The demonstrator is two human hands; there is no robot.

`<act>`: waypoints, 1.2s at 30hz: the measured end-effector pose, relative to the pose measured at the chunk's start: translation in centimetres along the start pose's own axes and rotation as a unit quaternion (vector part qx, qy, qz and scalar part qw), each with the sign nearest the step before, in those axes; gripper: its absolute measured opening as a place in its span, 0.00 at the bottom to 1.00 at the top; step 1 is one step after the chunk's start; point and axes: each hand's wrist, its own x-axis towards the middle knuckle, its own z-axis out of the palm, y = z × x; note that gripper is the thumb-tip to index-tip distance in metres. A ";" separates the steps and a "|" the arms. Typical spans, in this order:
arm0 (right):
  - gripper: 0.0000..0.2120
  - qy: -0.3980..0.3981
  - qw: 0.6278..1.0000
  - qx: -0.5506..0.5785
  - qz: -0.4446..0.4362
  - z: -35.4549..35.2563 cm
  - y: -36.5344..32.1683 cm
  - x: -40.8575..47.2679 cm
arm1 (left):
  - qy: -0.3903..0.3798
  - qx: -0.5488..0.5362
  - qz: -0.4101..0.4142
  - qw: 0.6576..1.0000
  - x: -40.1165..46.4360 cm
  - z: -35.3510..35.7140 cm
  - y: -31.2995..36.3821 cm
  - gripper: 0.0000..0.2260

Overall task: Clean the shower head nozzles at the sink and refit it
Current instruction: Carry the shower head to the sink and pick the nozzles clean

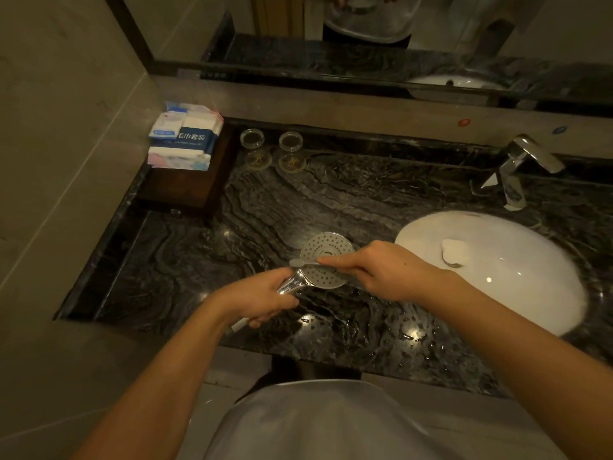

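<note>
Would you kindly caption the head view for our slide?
Left hand grips the shower head over the marble counter while the right hand brushes its nozzles with a toothbrush.

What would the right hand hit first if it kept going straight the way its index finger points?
The right hand points left along the toothbrush, across the shower head. Beyond that lies only bare dark counter, probably nothing until the wall; depth is unclear.

Countertop (331, 200): black marble with grey-white wavy veining. Sink (517, 293): plain white. Shower head (326, 260): grey face dotted with darker nozzles (chrome handle). Toothbrush (303, 262): pale grey. Tray (185, 190): dark brown. Packets (185, 137): white with blue panels, one printed in white characters.
</note>
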 end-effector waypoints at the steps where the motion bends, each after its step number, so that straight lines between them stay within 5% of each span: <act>1: 0.24 -0.001 1.000 -0.002 0.001 0.0 -0.1 0.1 | 0.001 0.005 0.001 1.000 0.1 0.0 0.0 0.11; 36: 0.29 0.024 0.992 -0.125 -0.008 1.6 0.2 -0.3 | -0.015 0.055 -0.013 0.998 0.7 1.1 -0.7 0.08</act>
